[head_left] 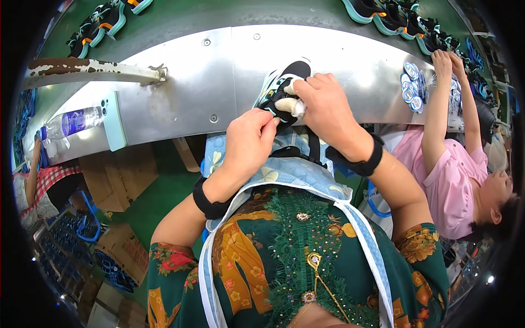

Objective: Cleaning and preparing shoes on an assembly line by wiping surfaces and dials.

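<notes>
A black and white sneaker (298,69) with mint accents lies on the metal bench, its toe pointing away from me. My left hand (249,136) pinches the near edge of the shoe's opening between thumb and fingers. Over the upper, my right hand (327,105) is closed in at the lacing area. Pale cream covers (290,105) show at the right hand's fingertips, apparently worn on them. The right fingers hide part of the laces, so the exact spot they grip is unclear. Each wrist wears a black band.
On the metal bench (180,109) are a pale mint phone (113,121), a water bottle (74,122) and several round blue-white tags (412,87). A chipped metal bar (93,71) crosses at left. Sneakers (402,22) line the green far surface. A co-worker in pink (451,175) reaches in at right.
</notes>
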`<state>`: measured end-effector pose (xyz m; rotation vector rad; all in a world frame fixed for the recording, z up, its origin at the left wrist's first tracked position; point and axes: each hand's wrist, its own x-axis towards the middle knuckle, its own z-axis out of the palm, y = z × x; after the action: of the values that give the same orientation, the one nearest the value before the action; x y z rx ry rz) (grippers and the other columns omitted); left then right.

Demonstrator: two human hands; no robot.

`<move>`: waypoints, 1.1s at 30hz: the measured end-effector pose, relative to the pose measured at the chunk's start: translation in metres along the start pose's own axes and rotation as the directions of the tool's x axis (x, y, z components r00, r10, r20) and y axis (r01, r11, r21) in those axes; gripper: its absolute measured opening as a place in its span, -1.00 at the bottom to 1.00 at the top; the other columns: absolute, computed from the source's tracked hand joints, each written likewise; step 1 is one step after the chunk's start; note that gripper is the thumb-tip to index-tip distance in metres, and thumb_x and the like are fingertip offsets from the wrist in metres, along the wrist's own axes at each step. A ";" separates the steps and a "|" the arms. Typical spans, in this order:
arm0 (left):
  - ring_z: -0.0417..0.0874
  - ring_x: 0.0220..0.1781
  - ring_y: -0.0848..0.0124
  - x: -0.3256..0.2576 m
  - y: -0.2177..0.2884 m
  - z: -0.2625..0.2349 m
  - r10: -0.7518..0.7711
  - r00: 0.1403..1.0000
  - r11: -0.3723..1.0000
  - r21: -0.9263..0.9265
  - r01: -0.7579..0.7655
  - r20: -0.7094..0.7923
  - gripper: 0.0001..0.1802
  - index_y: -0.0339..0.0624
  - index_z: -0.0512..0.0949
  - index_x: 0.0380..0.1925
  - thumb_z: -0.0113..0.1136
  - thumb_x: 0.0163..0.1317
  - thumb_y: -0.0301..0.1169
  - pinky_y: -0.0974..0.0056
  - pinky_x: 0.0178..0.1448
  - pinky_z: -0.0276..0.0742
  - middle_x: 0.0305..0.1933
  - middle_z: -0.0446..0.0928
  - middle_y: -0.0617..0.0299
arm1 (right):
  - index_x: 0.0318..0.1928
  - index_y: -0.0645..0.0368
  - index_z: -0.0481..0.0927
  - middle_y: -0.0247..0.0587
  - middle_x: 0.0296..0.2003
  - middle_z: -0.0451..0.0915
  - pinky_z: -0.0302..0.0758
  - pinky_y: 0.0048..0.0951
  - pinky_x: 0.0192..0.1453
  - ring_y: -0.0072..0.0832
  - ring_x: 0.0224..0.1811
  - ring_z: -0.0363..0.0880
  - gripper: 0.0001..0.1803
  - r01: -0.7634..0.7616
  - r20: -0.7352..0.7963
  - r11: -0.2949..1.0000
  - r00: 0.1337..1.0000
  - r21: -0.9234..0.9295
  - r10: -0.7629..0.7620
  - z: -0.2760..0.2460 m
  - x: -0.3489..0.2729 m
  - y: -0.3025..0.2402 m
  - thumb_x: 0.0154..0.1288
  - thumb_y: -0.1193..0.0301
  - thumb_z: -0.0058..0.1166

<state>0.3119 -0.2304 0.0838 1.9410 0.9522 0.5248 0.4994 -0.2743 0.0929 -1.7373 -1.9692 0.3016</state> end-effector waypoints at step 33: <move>0.54 -0.41 -0.03 0.001 0.002 0.003 -0.002 1.000 0.999 0.035 0.003 -0.020 -0.85 -0.30 0.55 -0.49 0.18 0.18 -0.43 0.04 -0.32 0.42 -0.46 0.50 -0.02 | -0.34 0.12 0.56 -0.14 -0.50 0.50 0.33 -0.15 -0.33 -0.13 -0.40 0.47 -0.75 -0.056 -0.244 0.992 0.966 0.110 0.082 0.012 -0.004 -0.009 0.05 0.30 0.32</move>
<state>0.3157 -0.2317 0.0842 1.9691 0.9824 0.5297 0.4855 -0.2775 0.0860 -1.6914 -1.6887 0.1937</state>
